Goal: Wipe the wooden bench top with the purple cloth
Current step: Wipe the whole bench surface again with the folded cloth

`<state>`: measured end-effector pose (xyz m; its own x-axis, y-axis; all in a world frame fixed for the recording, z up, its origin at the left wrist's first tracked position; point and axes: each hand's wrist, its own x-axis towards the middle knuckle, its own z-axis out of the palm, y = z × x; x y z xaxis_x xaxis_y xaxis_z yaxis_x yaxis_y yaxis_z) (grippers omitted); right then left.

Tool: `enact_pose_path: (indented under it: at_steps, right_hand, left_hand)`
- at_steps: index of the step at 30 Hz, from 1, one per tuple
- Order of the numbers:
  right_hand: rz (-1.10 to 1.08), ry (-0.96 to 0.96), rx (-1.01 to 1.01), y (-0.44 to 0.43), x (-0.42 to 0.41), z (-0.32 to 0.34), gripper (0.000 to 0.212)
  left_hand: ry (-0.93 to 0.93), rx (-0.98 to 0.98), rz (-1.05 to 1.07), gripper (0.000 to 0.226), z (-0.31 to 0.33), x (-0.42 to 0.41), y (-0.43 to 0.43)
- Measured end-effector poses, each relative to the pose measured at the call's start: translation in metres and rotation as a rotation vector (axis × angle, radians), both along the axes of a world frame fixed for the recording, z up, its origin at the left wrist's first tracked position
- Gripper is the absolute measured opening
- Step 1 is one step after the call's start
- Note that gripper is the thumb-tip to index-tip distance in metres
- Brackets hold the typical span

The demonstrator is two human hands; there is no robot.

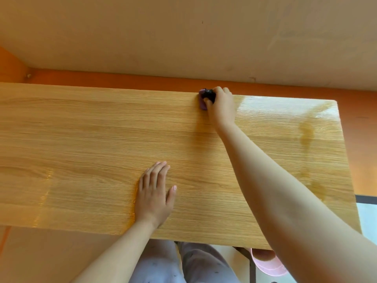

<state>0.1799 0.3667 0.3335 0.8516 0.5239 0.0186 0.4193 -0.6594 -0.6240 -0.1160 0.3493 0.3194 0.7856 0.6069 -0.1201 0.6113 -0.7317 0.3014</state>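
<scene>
No text, label, brand or number can be read on anything in view.

Wall (183, 37) just behind bench top (81, 129)

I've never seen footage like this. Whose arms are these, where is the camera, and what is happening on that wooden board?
There is no machine here. These are a person's two bare arms, filmed by one wide-angle camera worn on the head and looking down.

The big pale board is the wooden bench top. The left hand lies flat on it with fingers straight, holding nothing. The right hand reaches to the far edge and grips a bunched purple cloth. Something black shows in the bundle, but I cannot tell what it is.

The right end of the bench shines, perhaps wet. Below the near edge you can see the person's pale trousers and something pink.
</scene>
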Motion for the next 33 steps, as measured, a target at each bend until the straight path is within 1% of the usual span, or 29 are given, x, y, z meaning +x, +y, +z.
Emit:
enact_pose_path:
  at_steps: [3,7,11,13,16,18,22,26,29,33]
  right_hand:
    - [-0.032,-0.001,0.008,-0.017,0.015,-0.003,0.022]
    - [-0.159,-0.035,0.0,-0.067,0.057,-0.004,0.024]
    - [-0.263,-0.084,-0.095,-0.126,0.105,-0.001,0.028]
    - [-0.306,-0.111,-0.185,-0.147,0.124,0.003,0.03]
    - [-0.301,-0.161,-0.299,-0.157,0.139,0.008,0.031]
    - [-0.24,-0.185,-0.305,-0.155,0.139,0.01,0.029]
    - [-0.045,-0.225,-0.233,-0.16,0.131,0.01,0.029]
    - [0.096,-0.182,-0.261,-0.194,0.112,0.011,0.033]
    - [0.111,-0.158,-0.247,-0.234,0.063,0.014,0.034]
    - [0.097,-0.135,-0.192,-0.29,-0.031,0.019,0.036]
  left_hand:
    - [-0.003,0.002,0.0,0.055,0.0,0.001,0.0]
    - [-0.006,-0.003,-0.001,0.056,0.0,0.001,0.0]
    - [-0.001,-0.002,-0.004,0.056,-0.001,0.0,0.001]
    - [-0.001,-0.001,-0.001,0.056,-0.001,0.0,0.0]
    - [0.0,0.001,-0.002,0.056,-0.002,0.0,0.001]
    - [0.006,0.002,0.001,0.056,-0.002,0.0,0.001]
    - [0.002,0.014,0.0,0.056,-0.003,-0.003,0.0]
    - [-0.016,0.033,-0.006,0.056,-0.005,-0.001,0.0]
    - [-0.018,0.048,-0.015,0.056,-0.005,-0.001,-0.001]
    - [-0.017,0.048,-0.023,0.056,-0.006,-0.001,0.0]
